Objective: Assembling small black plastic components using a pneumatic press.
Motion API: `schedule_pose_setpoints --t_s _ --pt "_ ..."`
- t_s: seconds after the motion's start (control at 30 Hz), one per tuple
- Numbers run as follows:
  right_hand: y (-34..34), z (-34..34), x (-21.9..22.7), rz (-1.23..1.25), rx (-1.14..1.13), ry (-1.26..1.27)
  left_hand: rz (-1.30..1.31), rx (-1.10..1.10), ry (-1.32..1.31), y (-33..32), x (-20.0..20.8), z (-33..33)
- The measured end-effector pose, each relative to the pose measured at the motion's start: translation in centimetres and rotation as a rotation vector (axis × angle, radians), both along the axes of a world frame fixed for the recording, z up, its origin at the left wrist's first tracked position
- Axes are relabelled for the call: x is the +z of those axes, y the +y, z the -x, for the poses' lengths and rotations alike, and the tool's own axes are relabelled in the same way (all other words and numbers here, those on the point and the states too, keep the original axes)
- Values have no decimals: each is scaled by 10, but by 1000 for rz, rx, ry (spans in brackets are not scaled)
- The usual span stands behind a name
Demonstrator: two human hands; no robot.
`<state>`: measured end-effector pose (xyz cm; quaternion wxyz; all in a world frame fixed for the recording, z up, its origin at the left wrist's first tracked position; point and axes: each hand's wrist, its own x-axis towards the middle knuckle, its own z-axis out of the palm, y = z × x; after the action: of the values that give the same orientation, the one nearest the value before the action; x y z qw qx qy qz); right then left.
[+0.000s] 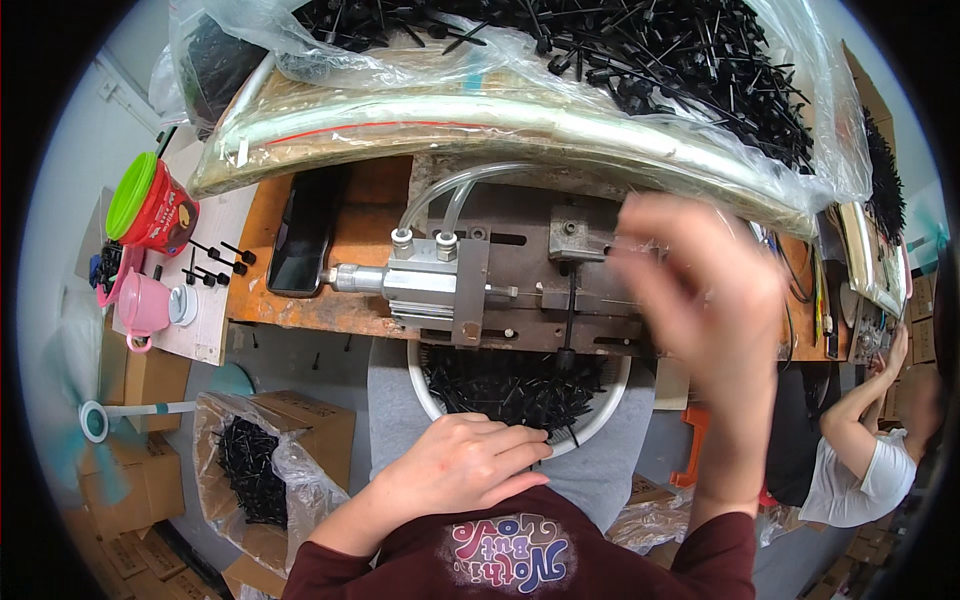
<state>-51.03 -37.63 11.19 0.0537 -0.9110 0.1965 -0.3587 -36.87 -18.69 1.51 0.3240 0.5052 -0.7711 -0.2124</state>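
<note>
My left hand (480,462) rests at the near rim of a white basket (620,395) on my lap, its fingers together and bent. Small black plastic parts (500,385) fill the basket, some right by the fingertips; whatever the fingers hold is hidden. Smeared by motion, my right hand (705,270) is raised over the right side of a metal fixture (478,290), so its fingers cannot be read. One long-stemmed black part (568,320) lies across the fixture under a small metal block (570,235). Left of it sits a silver pneumatic cylinder (425,285) with clear tubes (455,185).
A plastic-lined tray (500,135) heaped with black parts spans the back. At left are a phone (308,235), a red tub (155,205), a pink cup (143,305) and a fan (95,420). A lined carton (250,470) stands lower left. Another person (860,455) works at right.
</note>
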Motion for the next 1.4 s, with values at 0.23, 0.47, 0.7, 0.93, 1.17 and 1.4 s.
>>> schedule_pose_setpoints --t_s 0.23,0.47,0.7,0.93,1.17,1.4 --pt "-135 -39 53 235 -213 452 -3 -4 16 3 5 3" --pt "-160 -72 50 54 -162 633 -26 8 26 8 1 1" --pt "-157 -85 56 127 -47 706 -17 4 31 6 1 3" --pt "-152 -87 64 -83 -75 749 -20 7 27 5 0 3" --pt "-158 -68 57 -65 37 520 -6 5 39 6 0 3" --pt "-143 -60 30 274 112 352 12 6 34 7 2 5"
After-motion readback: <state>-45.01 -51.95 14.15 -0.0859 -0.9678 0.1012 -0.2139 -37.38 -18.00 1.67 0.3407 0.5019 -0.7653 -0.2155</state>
